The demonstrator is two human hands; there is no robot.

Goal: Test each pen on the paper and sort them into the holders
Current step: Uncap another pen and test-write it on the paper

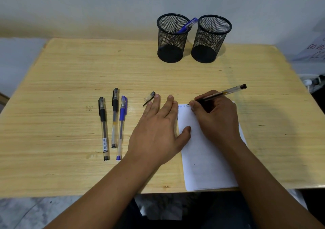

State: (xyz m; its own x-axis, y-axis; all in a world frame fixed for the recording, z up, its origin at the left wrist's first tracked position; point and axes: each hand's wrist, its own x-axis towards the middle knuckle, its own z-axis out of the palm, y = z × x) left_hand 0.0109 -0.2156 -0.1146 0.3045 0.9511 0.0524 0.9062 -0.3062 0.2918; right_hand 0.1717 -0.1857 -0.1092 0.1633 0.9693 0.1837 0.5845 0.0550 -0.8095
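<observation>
Two hands (154, 132) (215, 116), five pens (114, 117), two holders (172, 38).

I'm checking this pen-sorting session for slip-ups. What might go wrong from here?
1. The loose cap lies just beyond the left hand; a nudge might roll it away.
2. The left hand pins only the paper's left edge, so the sheet may shift while the right hand writes with the black pen.
3. The mesh holders look identical, so a pen could land in the wrong one.
</observation>
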